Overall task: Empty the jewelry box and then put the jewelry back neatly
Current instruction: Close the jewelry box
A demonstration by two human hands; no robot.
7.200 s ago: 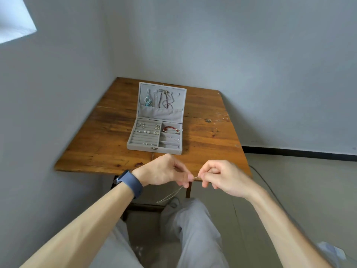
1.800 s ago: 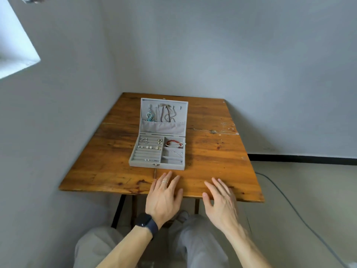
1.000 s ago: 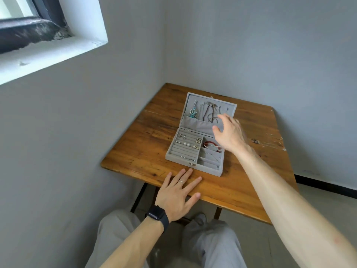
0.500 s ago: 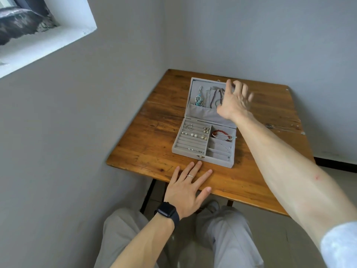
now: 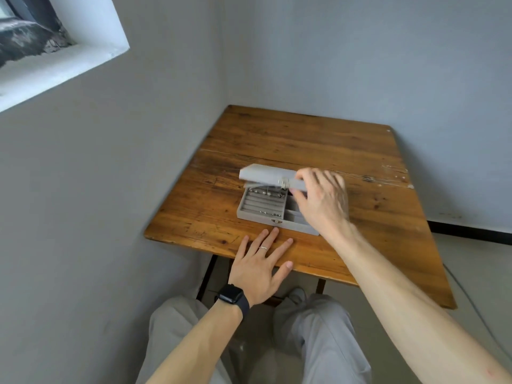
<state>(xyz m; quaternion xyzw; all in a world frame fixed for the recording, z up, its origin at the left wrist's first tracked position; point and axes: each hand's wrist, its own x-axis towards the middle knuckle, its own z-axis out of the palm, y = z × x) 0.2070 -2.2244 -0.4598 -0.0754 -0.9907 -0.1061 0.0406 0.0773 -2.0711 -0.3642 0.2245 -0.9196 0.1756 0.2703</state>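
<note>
Lid now swung half down over the jewelry box, upright a moment ago; your right hand has its grip pinching the lid's front edge. Left hand lies flat, grip spread, just in front of the box. Earrings sit inside, so you're likely closing up.

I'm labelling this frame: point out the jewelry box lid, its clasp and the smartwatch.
jewelry box lid (image 5: 263, 173), head view, grey outer face.
clasp (image 5: 283, 183), head view, metal loop at lid's edge.
smartwatch (image 5: 229, 294), head view, dark screen.
</note>
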